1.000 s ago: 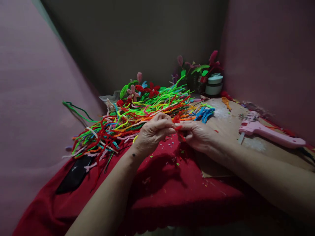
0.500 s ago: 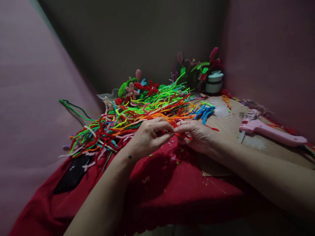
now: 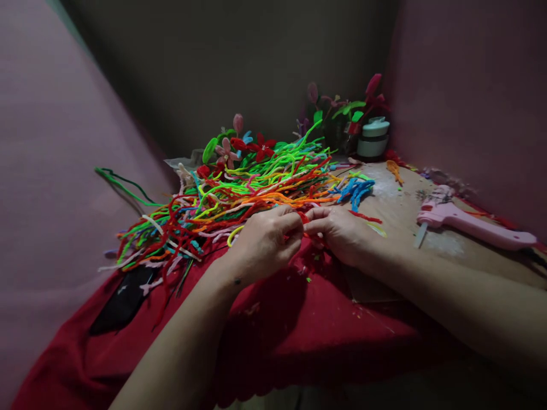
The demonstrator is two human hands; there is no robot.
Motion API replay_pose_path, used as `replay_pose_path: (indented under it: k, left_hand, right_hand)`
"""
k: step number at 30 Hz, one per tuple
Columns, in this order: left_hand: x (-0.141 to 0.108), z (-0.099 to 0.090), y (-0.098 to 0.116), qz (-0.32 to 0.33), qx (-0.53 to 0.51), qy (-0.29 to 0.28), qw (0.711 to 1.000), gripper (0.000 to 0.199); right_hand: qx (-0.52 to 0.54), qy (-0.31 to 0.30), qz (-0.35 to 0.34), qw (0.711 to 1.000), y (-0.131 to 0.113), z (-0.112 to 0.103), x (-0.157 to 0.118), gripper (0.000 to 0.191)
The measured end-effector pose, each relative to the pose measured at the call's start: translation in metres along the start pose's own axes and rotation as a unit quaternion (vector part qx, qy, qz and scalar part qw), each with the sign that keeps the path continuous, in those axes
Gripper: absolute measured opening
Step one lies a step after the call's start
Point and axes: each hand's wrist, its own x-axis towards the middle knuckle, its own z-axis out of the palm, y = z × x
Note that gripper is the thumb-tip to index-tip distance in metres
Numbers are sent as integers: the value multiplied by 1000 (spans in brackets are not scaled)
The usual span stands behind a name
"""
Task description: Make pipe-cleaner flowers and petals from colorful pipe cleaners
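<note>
Both of my hands meet over the front of the table, fingertips almost touching. My left hand [image 3: 273, 236] is closed in a pinch on a red pipe cleaner [image 3: 304, 218]. From the other side my right hand [image 3: 342, 230] pinches the same red fuzzy piece, its fingers bent inward. Most of the piece is hidden by my fingers, so its shape cannot be made out. Just behind my hands spreads a large heap of pipe cleaners [image 3: 265, 185] in green, red, orange, yellow, white and pink.
A pink hot glue gun [image 3: 474, 225] lies on the brown board [image 3: 404, 219] at right. Blue pipe cleaners [image 3: 356, 191] lie nearby. Behind stand a lidded jar [image 3: 373, 139] and fuzzy flowers [image 3: 261, 148]. A black phone [image 3: 123, 299] rests at left on the red cloth [image 3: 273, 336].
My left hand has rolled over slightly, its fingers curling tighter around the red piece. Less of the red piece shows between my hands. A yellow loop now shows beside my left hand.
</note>
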Motion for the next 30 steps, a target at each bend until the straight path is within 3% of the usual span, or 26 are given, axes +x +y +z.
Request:
replay_pose_path:
  k: [5, 8, 11, 14, 17, 20, 23, 30]
  left_hand:
    - [1, -3, -1, -26, -30, 17, 999, 11]
    - [4, -8, -5, -104, -195, 33, 975, 5]
    - [7, -6, -9, -203, -415, 92, 882, 15]
    - [10, 5, -11, -295, -529, 152, 781, 33]
    - [11, 17, -8, -351, -583, 72, 729, 34]
    - [11, 24, -5, -352, -586, 9, 730, 28]
    - [11, 25, -5, -355, -561, 11, 748, 22]
    - [12, 27, -2, -359, -549, 18, 755, 6]
  right_hand:
    - [18, -3, 4, 1000, 2, -1, 2, 12]
    - [51, -16, 1, 999, 1, -2, 3, 16]
    - [103, -24, 5, 994, -3, -1, 2, 19]
    - [144, -23, -14, 989, -5, 0, 2, 17]
    - [157, -30, -44, 986, -3, -1, 4, 13]
    - [156, -31, -45, 986, 1, -3, 7, 12]
    - [159, -27, -32, 986, 3, -3, 8, 13]
    - [150, -40, -22, 988, 2, -2, 5, 13]
